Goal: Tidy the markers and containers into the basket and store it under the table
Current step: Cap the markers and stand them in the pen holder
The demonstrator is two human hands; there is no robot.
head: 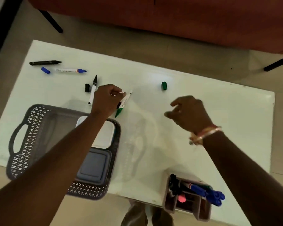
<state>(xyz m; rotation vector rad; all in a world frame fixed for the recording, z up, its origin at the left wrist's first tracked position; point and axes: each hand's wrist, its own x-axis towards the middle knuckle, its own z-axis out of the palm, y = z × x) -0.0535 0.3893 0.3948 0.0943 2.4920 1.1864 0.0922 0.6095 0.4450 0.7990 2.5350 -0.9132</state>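
The left grip (107, 99) is clenched on a white-barrelled marker with a bare green nib end (123, 102), pinching it near its upper half. The marker sits at roughly 11 o'clock from the middle of the white tabletop (219, 111), just past the far rim of the grey perforated plastic basket (29, 121). Whether it is lifted or touching the surface I cannot tell. The right grip (189, 111) is released, fingers loosely curled on nothing, hovering at 3 o'clock of the marker.

The main risk is the uncovered nib: dropped into the basket like this, it could smear the white-lidded container (107, 136) or the blue-grey lidded container (93, 167) inside, or streak the tabletop. The small green cap (164, 85) lies well apart at 2 o'clock of the marker, and capping one-handed with a high pinch could let the barrel swivel. The right forearm also passes close above the grey compartmented pen holder (168, 199) at the 5 o'clock edge; a careless pull back might knock it off.

The marker's long axis runs from 1 o'clock to 7 o'clock, green end pointing to 7, toward the person
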